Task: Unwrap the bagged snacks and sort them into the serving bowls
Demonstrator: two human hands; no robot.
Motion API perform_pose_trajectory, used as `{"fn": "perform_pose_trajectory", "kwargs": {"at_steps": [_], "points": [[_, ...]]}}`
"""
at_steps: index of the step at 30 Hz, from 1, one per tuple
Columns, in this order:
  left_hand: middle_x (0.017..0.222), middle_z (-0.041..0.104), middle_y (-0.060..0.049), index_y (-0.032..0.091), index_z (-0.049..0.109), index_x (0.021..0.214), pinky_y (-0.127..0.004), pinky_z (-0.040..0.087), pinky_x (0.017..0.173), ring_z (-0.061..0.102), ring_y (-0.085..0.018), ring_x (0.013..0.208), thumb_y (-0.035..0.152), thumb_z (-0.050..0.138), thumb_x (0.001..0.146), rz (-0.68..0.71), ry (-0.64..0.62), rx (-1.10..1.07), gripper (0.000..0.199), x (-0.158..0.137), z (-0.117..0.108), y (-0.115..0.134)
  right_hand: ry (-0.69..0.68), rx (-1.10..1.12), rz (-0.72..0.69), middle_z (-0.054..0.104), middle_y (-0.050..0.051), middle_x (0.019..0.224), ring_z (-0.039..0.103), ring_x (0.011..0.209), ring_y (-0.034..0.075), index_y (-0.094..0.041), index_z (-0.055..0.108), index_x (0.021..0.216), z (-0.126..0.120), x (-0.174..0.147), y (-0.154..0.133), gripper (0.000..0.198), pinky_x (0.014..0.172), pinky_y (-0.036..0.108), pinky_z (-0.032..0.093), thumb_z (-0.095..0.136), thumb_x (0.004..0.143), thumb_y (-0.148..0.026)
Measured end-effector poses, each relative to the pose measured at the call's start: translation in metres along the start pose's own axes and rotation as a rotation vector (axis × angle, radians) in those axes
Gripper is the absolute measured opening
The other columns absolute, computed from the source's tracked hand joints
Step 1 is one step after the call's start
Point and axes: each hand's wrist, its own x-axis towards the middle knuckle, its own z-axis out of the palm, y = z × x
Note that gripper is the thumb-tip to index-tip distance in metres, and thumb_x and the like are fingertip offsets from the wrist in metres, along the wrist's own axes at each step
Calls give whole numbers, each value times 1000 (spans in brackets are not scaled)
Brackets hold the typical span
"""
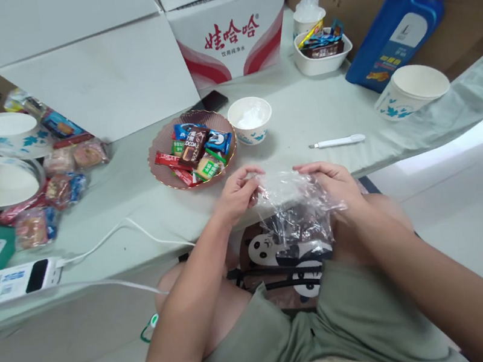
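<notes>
The surface, covered in pale green cloth, spreads beyond the fingers of the left hand and the right hand. Far beyond the fingers, at the back, stands a white box with red lettering. A blue bottle is well off to the right of the right fingers and farther back. A round pink bowl with a wavy rim sits beyond the left fingers and a little to their left, heaped with small wrapped snacks. The clear plastic bag is between the two sets of fingers and hangs down below them, crumpled, at the front edge of the surface. The left fingers are nearly closed, thumb and forefinger on one side of its upper part; the right fingers hold the other side, bunched around the film. A white tub of more snacks is well beyond the right fingers. A paper cup with something white and crumpled inside is straight beyond the left fingertips, beside the bowl. A dark phone lies farther beyond them, behind the bowl. A white-handled knife lies flat just beyond the right fingers.
</notes>
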Motion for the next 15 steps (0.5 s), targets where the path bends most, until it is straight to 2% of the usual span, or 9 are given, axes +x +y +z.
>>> {"fn": "perform_pose_trajectory", "kwargs": {"at_steps": [2,5,7,9,11,12,15], "points": [[58,51,7,22,63,87,-21,28,44,38,-7,45,32,68,76,34,69,-10,17,1,-3,1,3,-20,8,74,5,120,70,85,19,-25,74,94,-5,9,5,19,72,38,60,58,84,-28],[72,60,1,20,64,79,-23,40,54,51,-9,59,28,61,76,51,74,-7,9,3,-8,2,-91,59,37,71,10,124,71,89,23,-24,66,117,-11,19,14,34,78,46,62,46,92,-35],[79,65,-3,19,65,78,-27,48,64,58,-13,71,35,54,82,68,43,14,20,4,-10,0,-146,146,98,71,12,118,71,92,25,-24,59,125,-11,21,20,37,80,48,62,47,94,-40],[80,65,-4,19,62,77,-30,52,73,62,-16,78,44,54,85,102,46,90,27,5,-10,-3,-178,192,170,71,8,107,71,91,24,-27,53,129,-8,18,26,45,81,44,61,64,87,-38],[84,66,-2,20,58,84,-30,53,78,65,-16,82,44,70,78,130,99,136,27,6,-6,-5,-207,183,189,67,0,94,69,85,19,-29,51,129,-5,15,29,60,81,38,60,77,75,-31],[89,67,0,21,56,92,-30,54,80,67,-16,84,40,78,71,122,118,114,36,6,-3,-6,-213,178,172,64,-2,88,68,82,18,-29,52,127,-3,14,30,62,81,37,59,80,72,-30],[103,71,-2,24,52,113,-34,56,81,73,-19,89,33,90,59,-48,59,-54,66,5,7,-6,-178,214,66,61,-3,88,66,85,16,-27,55,122,-3,13,28,55,85,35,58,79,73,-36]]}}
